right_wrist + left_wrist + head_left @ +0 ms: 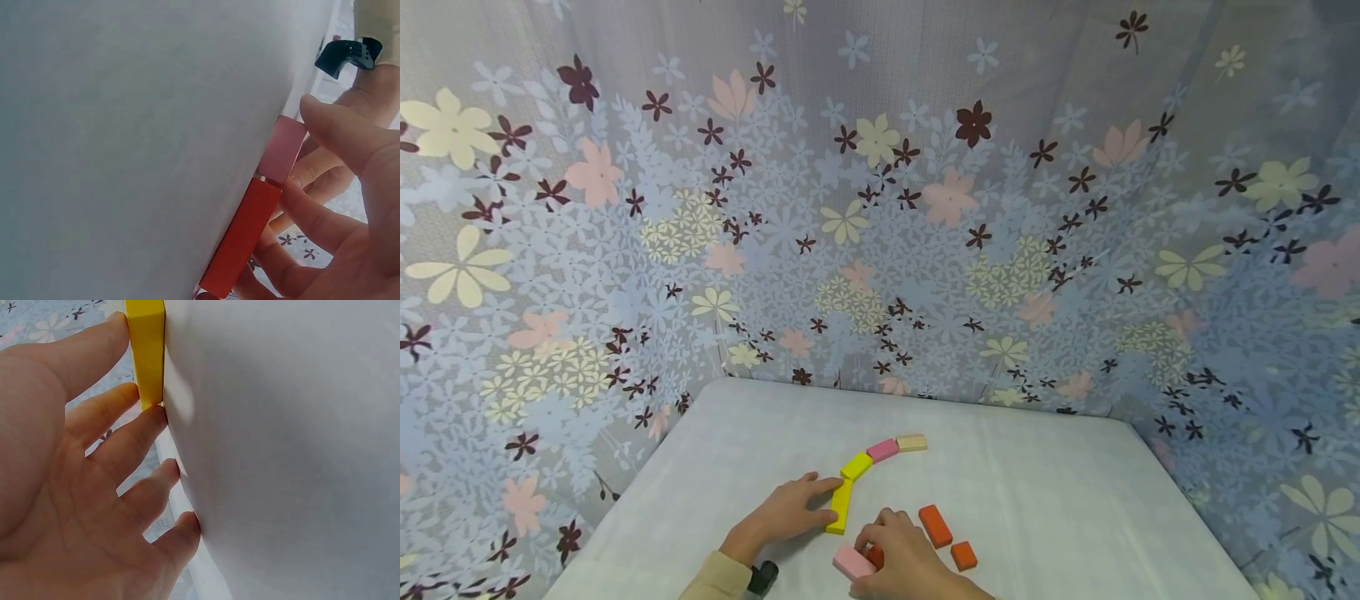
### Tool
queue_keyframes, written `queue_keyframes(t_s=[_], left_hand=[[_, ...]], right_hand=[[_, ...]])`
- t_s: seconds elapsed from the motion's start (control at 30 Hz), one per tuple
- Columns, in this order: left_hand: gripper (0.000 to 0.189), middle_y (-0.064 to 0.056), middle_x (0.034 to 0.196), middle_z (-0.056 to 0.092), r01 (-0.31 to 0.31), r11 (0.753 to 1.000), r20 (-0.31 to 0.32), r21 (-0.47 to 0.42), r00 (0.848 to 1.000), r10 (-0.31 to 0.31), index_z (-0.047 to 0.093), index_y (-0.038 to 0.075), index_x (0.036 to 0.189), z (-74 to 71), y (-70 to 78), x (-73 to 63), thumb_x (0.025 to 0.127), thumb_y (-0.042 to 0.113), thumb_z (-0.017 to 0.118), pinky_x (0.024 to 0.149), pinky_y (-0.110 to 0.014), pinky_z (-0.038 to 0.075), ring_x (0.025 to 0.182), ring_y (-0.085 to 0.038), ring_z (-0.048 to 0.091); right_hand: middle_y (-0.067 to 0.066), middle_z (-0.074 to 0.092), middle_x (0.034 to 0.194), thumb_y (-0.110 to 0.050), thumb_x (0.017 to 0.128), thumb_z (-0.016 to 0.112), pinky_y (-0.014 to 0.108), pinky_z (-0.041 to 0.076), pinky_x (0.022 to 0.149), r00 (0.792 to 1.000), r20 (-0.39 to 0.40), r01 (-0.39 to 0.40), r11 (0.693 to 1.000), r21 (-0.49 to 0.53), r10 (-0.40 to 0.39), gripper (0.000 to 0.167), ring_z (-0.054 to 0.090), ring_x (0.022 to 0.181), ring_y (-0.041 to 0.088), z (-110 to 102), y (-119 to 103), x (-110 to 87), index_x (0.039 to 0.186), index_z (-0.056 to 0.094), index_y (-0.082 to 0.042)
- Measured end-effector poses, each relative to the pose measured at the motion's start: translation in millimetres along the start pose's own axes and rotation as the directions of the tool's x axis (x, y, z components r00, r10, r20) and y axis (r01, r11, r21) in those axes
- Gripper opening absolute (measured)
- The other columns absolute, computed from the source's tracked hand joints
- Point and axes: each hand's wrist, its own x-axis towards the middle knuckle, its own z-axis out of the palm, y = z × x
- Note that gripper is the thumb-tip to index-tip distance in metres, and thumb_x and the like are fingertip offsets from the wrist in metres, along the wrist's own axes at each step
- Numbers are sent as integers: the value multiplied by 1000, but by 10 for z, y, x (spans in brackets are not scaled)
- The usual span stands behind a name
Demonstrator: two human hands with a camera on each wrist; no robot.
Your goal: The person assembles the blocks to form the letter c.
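My left hand (793, 507) has its thumb and index fingertips against the left side of a long yellow block (839, 507). In the left wrist view the fingers are spread, their tips along the yellow block (147, 356) and the table surface. My right hand (898, 554) pinches a pink block (852, 563) between thumb and index finger, close over the table. A red block (876, 556) shows partly under that hand. In the right wrist view the pink block (283, 149) is at the thumb, with a long red-orange block (240, 240) just below it.
A curved row continues from the long yellow block: a shorter yellow block (857, 466), a darker pink block (882, 451) and a plain wood block (912, 442). Right of my right hand lie an orange block (935, 526) and a smaller orange block (964, 556). Flowered cloth (925, 250) surrounds the white table (1060, 492).
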Motion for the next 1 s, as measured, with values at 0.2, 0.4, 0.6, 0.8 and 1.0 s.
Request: queue_keyframes(t_s=[0.2,0.4,0.6,0.8,1.0], left_hand=[[57,-21,149,48,-17,1000,-3,10,1000,17,56,26,145,-3,8,-8,93,45,71,99,-75,35,134,-50,43],[57,-22,149,47,-14,1000,-3,10,1000,14,57,26,145,6,9,-9,92,45,71,98,-76,35,133,-50,44],[57,-24,148,47,-30,999,-8,17,1000,30,57,25,144,16,-10,-2,92,45,71,99,-73,38,131,-49,46],[58,-24,148,47,-34,999,-11,20,999,34,57,26,144,23,-29,-6,92,46,71,99,-72,38,131,-49,46],[58,-24,149,46,-25,1000,-10,10,1000,25,57,27,145,24,-28,-12,92,47,71,99,-73,38,132,-49,45]], right_hand=[[-9,48,87,-49,74,87,34,40,68,1000,-7,-10,999,-46,9,29,43,85,15,-13,-21,-17,88,69,-31],[-8,48,83,-48,75,87,32,39,68,1000,-21,-7,997,-73,5,28,43,82,13,-16,-35,-48,85,67,-30],[-9,49,81,-46,75,87,31,39,66,1000,-23,3,998,-66,-4,27,43,81,11,-36,-51,-67,83,67,-29],[-8,50,81,-44,75,88,31,41,65,1000,-17,-17,999,-36,17,26,45,80,12,-43,-63,-68,81,67,-29],[-6,51,79,-44,75,88,31,42,66,999,-34,-41,998,-38,39,27,46,79,14,-55,-56,-49,80,67,-27]])
